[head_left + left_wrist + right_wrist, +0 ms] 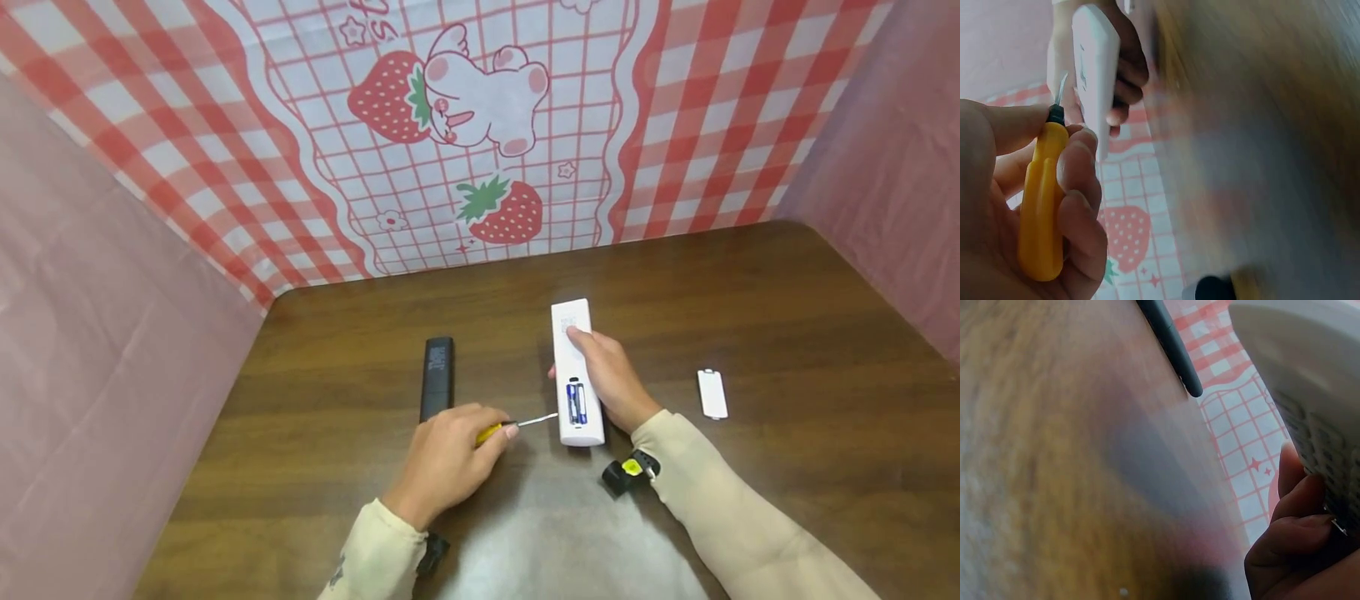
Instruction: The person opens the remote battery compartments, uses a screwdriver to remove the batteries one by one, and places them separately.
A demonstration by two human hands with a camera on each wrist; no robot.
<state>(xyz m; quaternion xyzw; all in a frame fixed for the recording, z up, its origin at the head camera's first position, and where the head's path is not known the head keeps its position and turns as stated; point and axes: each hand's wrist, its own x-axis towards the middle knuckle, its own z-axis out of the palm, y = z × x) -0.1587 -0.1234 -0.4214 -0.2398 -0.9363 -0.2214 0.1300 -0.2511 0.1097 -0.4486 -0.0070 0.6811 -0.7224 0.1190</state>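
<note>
My right hand (617, 379) grips a white remote control (573, 350), thumb on its back and fingers round the far side. The remote's battery bay is uncovered, and two blue-and-silver batteries (577, 404) lie in it. Its button side (1319, 434) faces down in the right wrist view. In my left hand (450, 458) is a pick with a yellow handle (1044, 200) and a thin metal shaft, curved at the tip (1062, 84). Seen from the head, that tip is close to the remote's lower left edge; whether it touches cannot be told.
A black remote control (437, 375) lies left of centre, its near end hidden behind the left hand. To the right lies a white battery cover (712, 394). Behind the brown wooden table (300, 467) hangs a red-and-white strawberry cloth (480, 125).
</note>
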